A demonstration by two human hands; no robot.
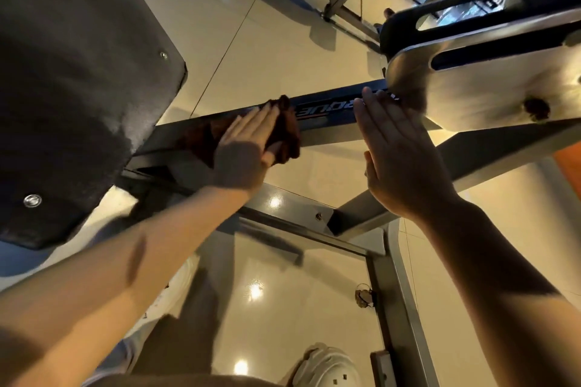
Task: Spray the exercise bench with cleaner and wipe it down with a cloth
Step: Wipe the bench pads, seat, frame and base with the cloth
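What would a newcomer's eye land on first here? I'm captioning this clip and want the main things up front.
First, the left hand at centre, pressing a dark brown cloth flat on the bench's dark frame bar. Next, the right hand, fingers straight, beside a shiny metal bracket at upper right. The black bench pad fills the left side.

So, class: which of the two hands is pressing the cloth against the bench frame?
The left hand: its straight fingers lie flat on the dark brown cloth against the blue frame bar. The right hand is flat too, but holds no cloth.
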